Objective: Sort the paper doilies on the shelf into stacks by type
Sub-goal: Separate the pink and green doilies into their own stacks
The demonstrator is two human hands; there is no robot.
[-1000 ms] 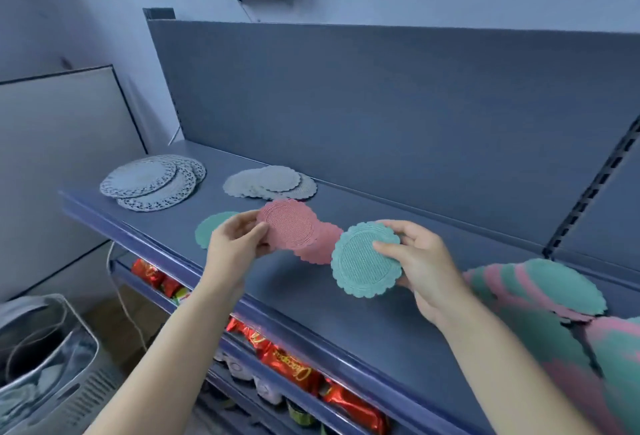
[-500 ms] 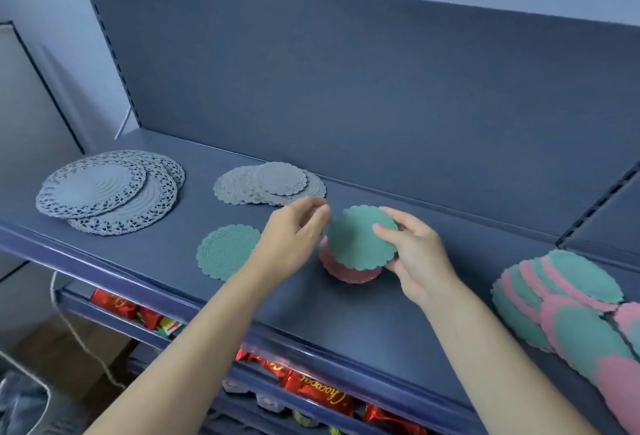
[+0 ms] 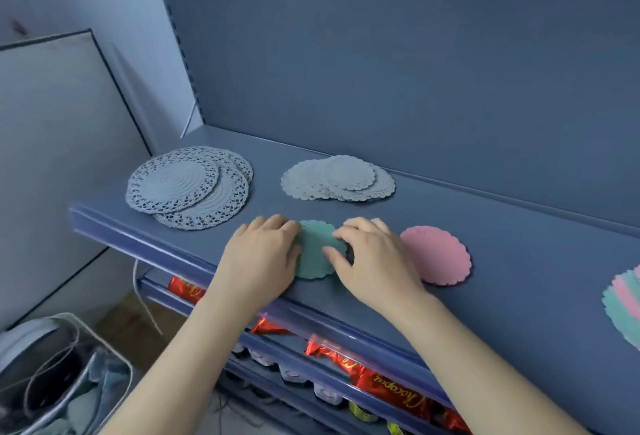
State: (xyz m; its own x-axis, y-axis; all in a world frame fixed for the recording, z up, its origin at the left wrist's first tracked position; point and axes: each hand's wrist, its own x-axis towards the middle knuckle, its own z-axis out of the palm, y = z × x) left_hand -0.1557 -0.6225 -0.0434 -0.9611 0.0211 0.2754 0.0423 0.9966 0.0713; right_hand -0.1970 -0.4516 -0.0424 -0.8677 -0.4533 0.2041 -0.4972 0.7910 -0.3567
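On the blue shelf point(image 3: 346, 296), a green scalloped doily point(image 3: 317, 251) lies flat near the front edge. My left hand point(image 3: 263, 254) touches its left edge with fingers lightly bent. From the right, my right hand point(image 3: 374, 261) rests its thumb and fingertips on top of the doily. A pink scalloped doily point(image 3: 438, 254) lies flat just right of my right hand. At the back left sit large white lace doilies point(image 3: 187, 188), overlapping. Small white scalloped doilies point(image 3: 339, 178) lie fanned behind the hands. A mixed pile of pink and green doilies point(image 3: 623, 306) shows at the right edge.
The shelf's back panel point(image 3: 415, 70) rises close behind the stacks. Below the front lip, a lower shelf holds red snack packets point(image 3: 381, 379) and small jars. A bin with cords point(image 3: 52, 375) stands on the floor at lower left.
The pink doily now lies alone on the shelf. My right hand has carried the green doily left and down onto the shelf where a green one lay; my left hand has joined it there.
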